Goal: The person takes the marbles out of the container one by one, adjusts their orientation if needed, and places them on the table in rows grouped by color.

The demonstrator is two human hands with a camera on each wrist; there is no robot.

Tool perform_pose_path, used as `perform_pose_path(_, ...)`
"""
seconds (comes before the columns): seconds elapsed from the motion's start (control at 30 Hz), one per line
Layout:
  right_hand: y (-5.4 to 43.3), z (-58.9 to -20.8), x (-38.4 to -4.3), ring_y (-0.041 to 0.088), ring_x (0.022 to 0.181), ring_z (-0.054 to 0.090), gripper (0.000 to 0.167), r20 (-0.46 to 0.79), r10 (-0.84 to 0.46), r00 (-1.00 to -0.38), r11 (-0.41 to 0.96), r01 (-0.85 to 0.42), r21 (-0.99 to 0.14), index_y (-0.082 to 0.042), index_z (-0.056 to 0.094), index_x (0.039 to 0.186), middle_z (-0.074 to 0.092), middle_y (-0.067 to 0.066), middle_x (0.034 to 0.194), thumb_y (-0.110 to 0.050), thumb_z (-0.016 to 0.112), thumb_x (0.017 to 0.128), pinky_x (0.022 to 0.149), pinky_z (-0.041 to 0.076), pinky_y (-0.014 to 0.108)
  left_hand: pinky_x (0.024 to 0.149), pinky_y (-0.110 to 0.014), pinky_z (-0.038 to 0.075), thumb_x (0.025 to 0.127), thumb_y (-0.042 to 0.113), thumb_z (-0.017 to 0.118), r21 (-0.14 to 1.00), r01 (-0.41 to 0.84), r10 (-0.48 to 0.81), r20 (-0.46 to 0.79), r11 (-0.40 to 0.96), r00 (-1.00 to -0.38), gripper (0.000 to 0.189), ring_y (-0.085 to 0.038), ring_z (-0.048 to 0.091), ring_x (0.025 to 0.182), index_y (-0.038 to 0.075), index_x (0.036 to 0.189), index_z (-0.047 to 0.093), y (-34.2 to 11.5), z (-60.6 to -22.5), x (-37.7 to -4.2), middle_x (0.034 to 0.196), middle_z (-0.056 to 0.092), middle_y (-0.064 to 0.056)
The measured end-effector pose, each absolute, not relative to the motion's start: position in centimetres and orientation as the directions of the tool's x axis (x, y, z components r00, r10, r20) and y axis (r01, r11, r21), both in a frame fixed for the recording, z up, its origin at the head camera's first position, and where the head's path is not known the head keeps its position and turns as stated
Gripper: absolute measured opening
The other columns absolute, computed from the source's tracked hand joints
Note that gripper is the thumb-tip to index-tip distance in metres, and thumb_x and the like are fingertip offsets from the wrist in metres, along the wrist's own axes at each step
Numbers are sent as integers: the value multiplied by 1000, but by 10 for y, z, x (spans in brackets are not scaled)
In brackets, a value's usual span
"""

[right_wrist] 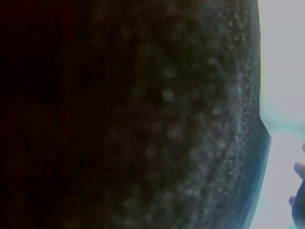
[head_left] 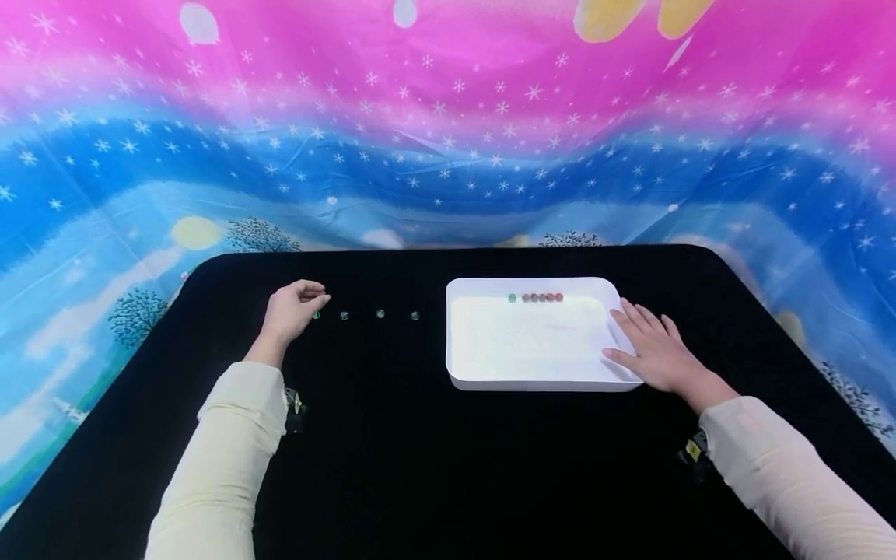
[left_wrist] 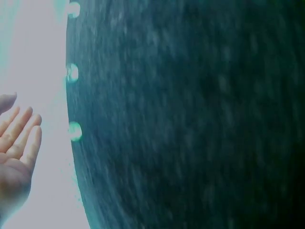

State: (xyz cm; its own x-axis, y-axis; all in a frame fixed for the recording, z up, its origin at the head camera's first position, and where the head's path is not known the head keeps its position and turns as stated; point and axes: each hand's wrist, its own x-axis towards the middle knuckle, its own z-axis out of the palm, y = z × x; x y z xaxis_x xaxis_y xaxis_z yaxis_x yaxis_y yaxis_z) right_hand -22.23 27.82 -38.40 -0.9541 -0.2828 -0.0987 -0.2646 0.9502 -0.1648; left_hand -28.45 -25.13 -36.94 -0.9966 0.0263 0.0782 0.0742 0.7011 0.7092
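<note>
Hanging loose-fingered by four green glass marbles (head_left: 380, 314) at centre left, the left hand (head_left: 289, 313) is holding nothing visible; the right hand (head_left: 656, 351) is resting spread-fingered against a white rectangular tray (head_left: 532, 350). Black cloth (head_left: 448, 474) is filling lower centre; only the head view is showing reddish marbles (head_left: 542, 298) inside.

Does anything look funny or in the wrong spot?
Nothing looks spilled. One odd bit: in the white tray, the green marble sits slightly apart from the red marbles, while similar marbles line up outside.
</note>
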Motion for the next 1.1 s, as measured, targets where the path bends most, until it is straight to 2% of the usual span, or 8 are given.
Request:
perform_pose_path(0.67, 278, -384, -222, 41, 125, 2, 82, -88, -289, -953, 951, -275, -145, -1, 12, 137, -1, 19, 141, -60, 32, 84, 93, -2, 60, 79, -38, 43, 85, 30, 55, 794, 188, 156, 119, 578, -981, 32, -20, 51, 98, 10, 109, 55, -180, -358, -294, 106, 57, -6)
perform_pose_path(1.1, 279, -385, -222, 41, 125, 3, 81, -94, -286, -954, 952, -272, -138, -2, 11, 137, -1, 19, 141, -59, 32, 84, 93, -2, 60, 77, -34, 44, 84, 28, 57, 826, 225, 209, 133, 516, -969, 29, -16, 53, 93, 10, 107, 58, -138, -360, -296, 103, 58, -3)
